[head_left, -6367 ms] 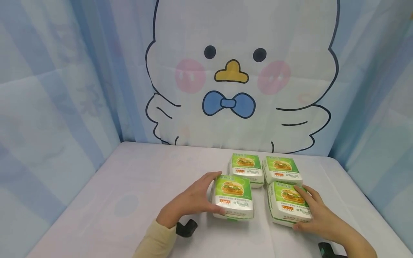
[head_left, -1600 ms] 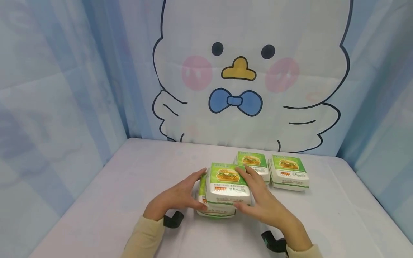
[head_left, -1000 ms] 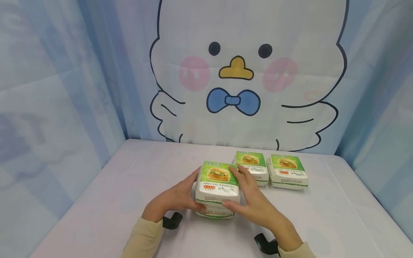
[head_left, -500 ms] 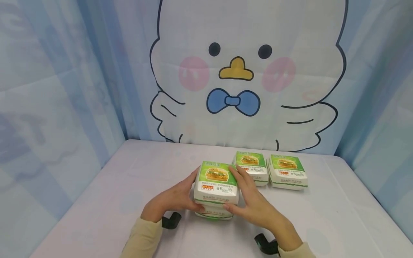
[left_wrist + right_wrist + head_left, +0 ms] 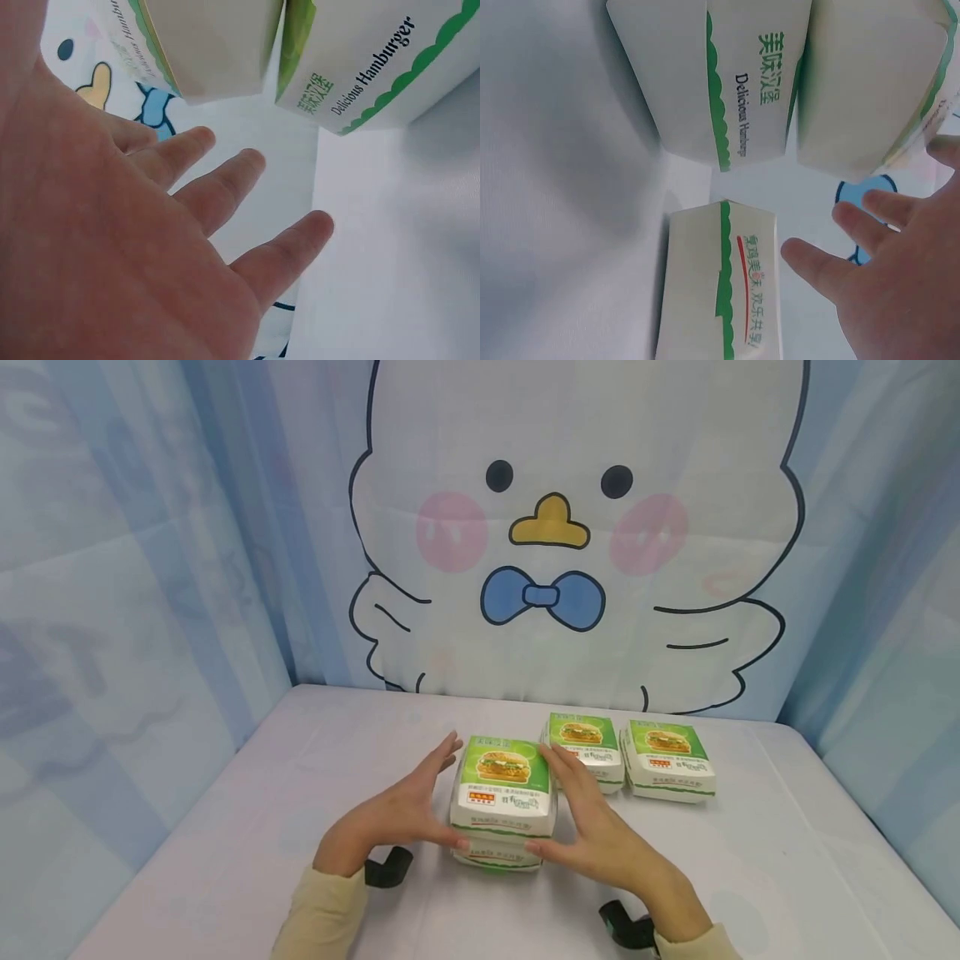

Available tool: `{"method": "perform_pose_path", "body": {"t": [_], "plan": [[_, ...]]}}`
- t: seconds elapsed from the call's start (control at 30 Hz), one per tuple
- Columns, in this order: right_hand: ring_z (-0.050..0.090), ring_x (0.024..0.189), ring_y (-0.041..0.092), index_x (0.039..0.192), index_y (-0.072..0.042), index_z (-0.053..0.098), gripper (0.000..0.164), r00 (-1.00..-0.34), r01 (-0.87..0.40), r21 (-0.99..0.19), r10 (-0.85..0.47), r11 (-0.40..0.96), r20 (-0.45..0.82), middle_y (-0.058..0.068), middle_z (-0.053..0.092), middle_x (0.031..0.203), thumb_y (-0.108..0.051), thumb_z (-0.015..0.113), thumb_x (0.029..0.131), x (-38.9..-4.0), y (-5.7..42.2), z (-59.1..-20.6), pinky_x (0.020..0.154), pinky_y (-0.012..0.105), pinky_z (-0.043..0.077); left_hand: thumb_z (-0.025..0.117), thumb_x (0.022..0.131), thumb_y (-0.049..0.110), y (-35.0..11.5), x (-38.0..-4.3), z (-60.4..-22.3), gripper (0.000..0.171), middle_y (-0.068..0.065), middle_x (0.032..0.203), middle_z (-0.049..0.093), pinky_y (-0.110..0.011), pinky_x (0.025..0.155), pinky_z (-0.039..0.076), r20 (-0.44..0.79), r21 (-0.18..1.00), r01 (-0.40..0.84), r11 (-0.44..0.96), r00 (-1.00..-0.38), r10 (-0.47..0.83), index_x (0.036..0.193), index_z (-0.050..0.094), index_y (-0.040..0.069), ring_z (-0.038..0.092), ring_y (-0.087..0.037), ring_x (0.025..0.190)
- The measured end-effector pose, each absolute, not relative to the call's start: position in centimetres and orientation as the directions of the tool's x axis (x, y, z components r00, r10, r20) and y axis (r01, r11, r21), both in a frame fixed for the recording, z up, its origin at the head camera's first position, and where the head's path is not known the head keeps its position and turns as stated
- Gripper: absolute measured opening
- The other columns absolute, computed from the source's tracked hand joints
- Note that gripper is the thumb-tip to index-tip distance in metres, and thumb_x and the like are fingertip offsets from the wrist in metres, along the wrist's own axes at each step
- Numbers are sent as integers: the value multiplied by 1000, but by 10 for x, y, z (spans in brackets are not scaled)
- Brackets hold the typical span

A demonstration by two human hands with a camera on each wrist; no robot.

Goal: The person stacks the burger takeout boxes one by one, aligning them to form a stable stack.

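Two green-and-white hamburger boxes stand stacked near the front middle of the table. The upper box [image 5: 504, 772] sits squarely over the lower box [image 5: 497, 853]; their printed sides, upper box [image 5: 214, 49] and lower box [image 5: 360, 75], face the left wrist camera. My left hand [image 5: 393, 817] is spread beside the stack's left side, its fingers extended and apart from the boxes in the left wrist view. On the right, my right hand [image 5: 600, 827] has fingers extended close by the upper box [image 5: 870, 82]. Whether its index finger or thumb touches cannot be told.
Two more hamburger boxes lie side by side behind and right of the stack: the nearer-left box [image 5: 583, 752] and the right box [image 5: 669, 760]. A white cloth covers the table [image 5: 300, 793]. Behind it hangs a curtain [image 5: 540, 660] with a cartoon bird.
The box formerly at front right has gone left onto the front-left box. In the last half second, my left hand has drawn off leftward and my right fingers have loosened; the stack stays put.
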State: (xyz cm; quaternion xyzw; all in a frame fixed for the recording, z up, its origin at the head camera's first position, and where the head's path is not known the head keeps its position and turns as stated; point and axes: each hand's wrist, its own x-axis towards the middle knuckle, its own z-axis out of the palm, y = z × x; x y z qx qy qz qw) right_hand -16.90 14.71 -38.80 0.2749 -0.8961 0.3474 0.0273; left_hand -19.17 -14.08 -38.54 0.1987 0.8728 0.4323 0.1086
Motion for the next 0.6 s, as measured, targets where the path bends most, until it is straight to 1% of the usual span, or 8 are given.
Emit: {"method": "perform_pose_path", "body": {"t": [0.07,0.2,0.3,0.37,0.53,0.6], "plan": [[10,153,36,159,-36,5,107,-845,-515,-607,-477,605,243,4,5,167,-56,75,81,-169,150,-388,112,71,27,94,62,40,-140,-192,-385,140,4,168,8,-62,121,18,6,806,272,526,-892,452,160,-6,26,12,-26,155],[13,152,37,159,-37,4,107,-840,-526,-607,-474,596,263,3,5,167,-52,77,81,-171,158,-386,112,71,27,92,65,41,-138,-193,-383,135,6,168,6,-58,122,20,50,821,306,483,-880,473,159,-5,31,9,-22,156],[12,152,35,159,-37,4,107,-836,-536,-602,-468,592,285,0,5,167,-47,78,82,-174,164,-384,112,71,26,91,66,40,-137,-194,-383,133,7,167,7,-53,123,23,77,824,326,463,-875,479,159,-3,31,10,-19,155],[11,152,35,159,-37,4,107,-835,-540,-597,-464,593,295,0,6,167,-44,78,82,-176,169,-382,112,73,25,91,66,38,-137,-194,-382,132,7,167,8,-53,122,24,91,827,334,453,-874,478,159,-2,31,11,-18,155],[9,152,38,158,-39,6,101,-860,-504,-602,-429,619,278,2,5,167,-42,75,85,-180,180,-378,109,77,22,91,67,38,-137,-194,-383,130,8,167,10,-54,122,24,95,832,326,449,-881,463,159,0,34,13,-18,155],[9,151,41,159,-37,6,99,-868,-491,-596,-412,636,275,5,5,167,-42,74,86,-181,185,-375,107,79,21,91,67,38,-137,-194,-383,129,8,167,10,-54,122,24,93,834,321,449,-883,460,159,1,34,13,-18,155]]}}
